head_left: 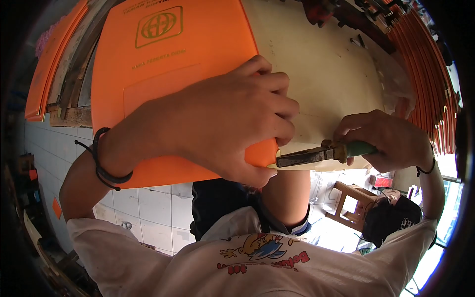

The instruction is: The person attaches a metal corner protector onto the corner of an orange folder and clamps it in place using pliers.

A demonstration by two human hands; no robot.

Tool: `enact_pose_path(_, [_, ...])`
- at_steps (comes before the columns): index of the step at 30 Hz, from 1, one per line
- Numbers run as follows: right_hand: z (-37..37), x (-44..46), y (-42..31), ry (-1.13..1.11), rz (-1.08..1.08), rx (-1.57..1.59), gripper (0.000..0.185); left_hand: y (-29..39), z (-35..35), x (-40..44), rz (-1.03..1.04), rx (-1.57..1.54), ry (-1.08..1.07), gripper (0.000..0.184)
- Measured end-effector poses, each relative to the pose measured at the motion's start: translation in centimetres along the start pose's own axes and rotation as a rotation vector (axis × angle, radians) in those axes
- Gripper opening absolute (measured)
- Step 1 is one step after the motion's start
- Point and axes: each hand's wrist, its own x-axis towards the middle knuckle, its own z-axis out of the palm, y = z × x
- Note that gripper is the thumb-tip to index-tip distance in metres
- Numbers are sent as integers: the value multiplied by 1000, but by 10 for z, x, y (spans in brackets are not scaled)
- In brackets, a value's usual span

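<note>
An orange folder (111,99) with gold print lies over the near edge of the work surface. My left hand (237,114) is closed on its right edge, fingers curled over it and thumb near the lower right corner. At that corner sits a small gold-coloured metal corner piece (272,166). My right hand (383,138) grips pliers (316,155) by their green handle. The jaws point left and meet the corner piece; whether they clamp it I cannot tell.
Under the folder is a cream-coloured work surface (326,74). A stack of orange folders (420,64) stands at the right, with more orange folders (42,84) at far left. Dark metal machinery (341,17) is at the back. Below are a brown stool (346,205) and a black bag (391,220).
</note>
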Motion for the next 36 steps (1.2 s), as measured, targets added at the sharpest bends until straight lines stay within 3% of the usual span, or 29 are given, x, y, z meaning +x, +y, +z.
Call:
enact_pose_path(9, [0, 0, 1, -10, -36, -68, 27, 6, 5, 3, -21, 66, 17, 32])
enact_pose_path(12, [1, 0, 1, 7, 87, -38, 24, 6, 3, 3, -30, 69, -17, 31])
enact_pose_path(15, [-12, 3, -17, -32, 330, 145, 34, 7, 0, 4, -38, 76, -45, 30])
enact_pose_path(18, [-12, 5, -8, -193, 193, -92, 52, 8, 0, 4, -38, 75, -46, 29])
enact_pose_path(21, [-22, 13, -18, -299, 336, -11, 56, 7, 3, 2, -27, 53, -5, 27])
enact_pose_path(24, [-26, 9, -10, -309, 326, 81, 56, 6, 4, 2, -16, 34, 17, 26])
enact_pose_path(27, [-27, 5, 3, -259, 150, 134, 47, 5, 4, 2, -8, 36, 16, 25])
enact_pose_path(30, [-30, 11, -8, -348, 411, 134, 52, 6, 3, 2, -18, 31, -2, 24])
enact_pose_path(36, [-11, 10, -13, -243, 419, 12, 47, 2, 4, 0, -6, 44, 1, 25])
